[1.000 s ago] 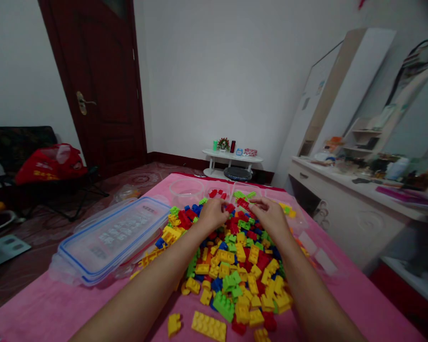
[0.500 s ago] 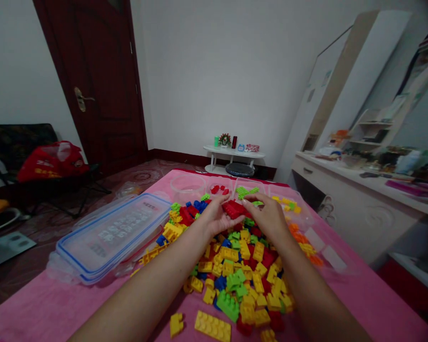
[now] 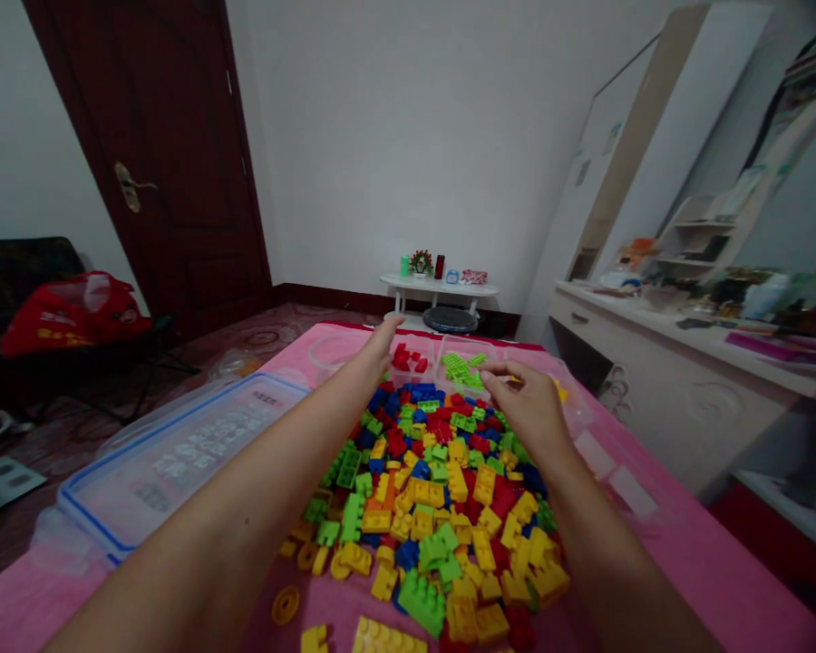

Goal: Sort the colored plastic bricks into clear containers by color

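My left hand (image 3: 383, 341) reaches far forward to the left edge of a small clear container (image 3: 430, 372) with red bricks (image 3: 408, 357) in it. It is seen edge-on and most of its fingers are hidden. My right hand (image 3: 525, 392) hovers at the near right corner of another clear container (image 3: 439, 365) holding lime-green pieces (image 3: 463, 366). Its fingers are loosely bent and apart, with nothing visible between them. Below both hands spreads a large heap of toy building bricks (image 3: 427, 492) in yellow, green, red and blue.
A clear lidded box with blue trim (image 3: 197, 444) lies left on the pink cloth (image 3: 707, 571). A round clear container (image 3: 330, 349) stands at the far left. Near the front edge lie a yellow ring-shaped piece (image 3: 286, 605) and a yellow plate brick (image 3: 387, 637).
The red bricks have left my hands, and more red bricks show in the small container. My left hand has moved forward and left; my right hand has drawn apart from it. The view has shifted.
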